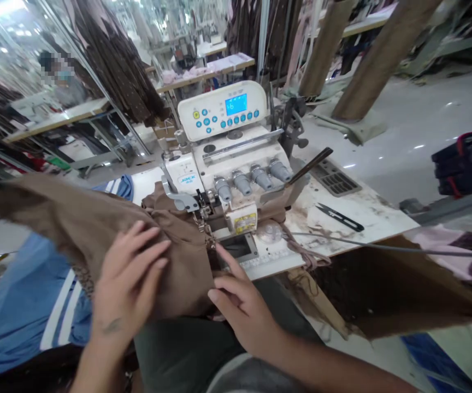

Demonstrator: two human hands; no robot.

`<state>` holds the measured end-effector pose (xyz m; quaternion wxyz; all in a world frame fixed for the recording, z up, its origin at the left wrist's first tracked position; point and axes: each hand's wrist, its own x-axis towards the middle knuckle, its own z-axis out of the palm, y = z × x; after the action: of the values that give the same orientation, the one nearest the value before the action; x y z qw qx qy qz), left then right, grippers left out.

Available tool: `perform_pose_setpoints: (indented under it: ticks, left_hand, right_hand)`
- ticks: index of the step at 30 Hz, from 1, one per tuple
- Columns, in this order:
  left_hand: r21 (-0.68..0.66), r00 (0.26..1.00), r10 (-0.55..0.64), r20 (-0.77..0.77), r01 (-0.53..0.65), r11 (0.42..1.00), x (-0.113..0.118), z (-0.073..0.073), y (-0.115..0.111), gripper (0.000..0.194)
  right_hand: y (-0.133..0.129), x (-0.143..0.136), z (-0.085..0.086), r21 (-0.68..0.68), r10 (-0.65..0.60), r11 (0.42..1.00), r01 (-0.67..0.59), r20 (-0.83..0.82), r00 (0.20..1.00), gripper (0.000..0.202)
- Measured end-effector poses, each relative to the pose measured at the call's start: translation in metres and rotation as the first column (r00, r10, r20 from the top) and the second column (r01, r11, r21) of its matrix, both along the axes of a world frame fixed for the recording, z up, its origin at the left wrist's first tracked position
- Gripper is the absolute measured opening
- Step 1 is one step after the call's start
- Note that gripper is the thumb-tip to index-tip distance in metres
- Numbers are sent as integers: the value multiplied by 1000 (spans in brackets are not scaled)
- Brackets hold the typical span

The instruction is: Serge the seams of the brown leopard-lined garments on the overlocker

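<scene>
Brown fabric [187, 273] lies under the needle area of a white sewing machine [236, 147], its far part draping off to the left. My left hand [129, 273] rests on the fabric with its fingers spread. At the cloth's right edge, my right hand [240, 300] pinches the fabric between thumb and fingers, while its index finger points up near the presser foot [203, 224]. The machine's control panel [222, 112] shows a lit blue screen.
Black thread snips [340, 216] lie on the white machine table [367, 210]. A cardboard box [403, 295] stands below its right edge. Blue cloth with white stripes [27, 295] hangs at the left. A person [66, 87] sits at another table in the left background.
</scene>
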<state>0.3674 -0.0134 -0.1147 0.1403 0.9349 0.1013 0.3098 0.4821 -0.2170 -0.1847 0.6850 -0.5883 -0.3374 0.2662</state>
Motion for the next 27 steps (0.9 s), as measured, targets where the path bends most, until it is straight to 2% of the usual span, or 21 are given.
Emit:
perform_pose_setpoints:
  ticks: [3, 5, 7, 9, 11, 14, 18, 20, 23, 27]
  left_hand:
    - [134, 994, -106, -40, 111, 985, 33, -6, -4, 30]
    - [143, 993, -116, -17, 118, 983, 46, -12, -10, 20]
    - [139, 994, -108, 20, 104, 985, 52, -16, -15, 11]
    - [171, 996, -93, 13, 90, 981, 54, -17, -16, 7]
    - [178, 995, -88, -37, 93, 980, 54, -16, -14, 7]
    - [129, 992, -106, -68, 114, 985, 53, -13, -11, 12]
    - [133, 998, -66, -23, 69, 989, 52, -3, -11, 10]
    - [103, 999, -38, 32, 34, 994, 50, 2, -12, 11]
    - [59, 999, -32, 36, 30, 998, 45, 3, -9, 15]
    - [126, 993, -97, -73, 106, 986, 45, -6, -3, 21]
  right_hand:
    - [6, 4, -17, 14, 43, 999, -43, -7, 999, 18]
    - [11, 16, -22, -5, 141, 990, -141, 2, 990, 16]
    - [14, 28, -26, -34, 239, 971, -237, 35, 970, 25]
    - [16, 38, -31, -56, 282, 959, -278, 83, 956, 39]
    - [18, 42, -35, -50, 278, 960, -275, 106, 955, 46]
    - [21, 40, -38, -2, 246, 969, -248, 139, 959, 38]
    - [19, 30, -24, 112, 57, 989, -93, 285, 957, 24]
    - [14, 26, -15, 94, 26, 994, -58, 312, 950, 21]
    - [7, 21, -12, 16, 44, 999, -50, 268, 962, 17]
    - [7, 21, -27, -1, 64, 998, -64, 83, 995, 8]
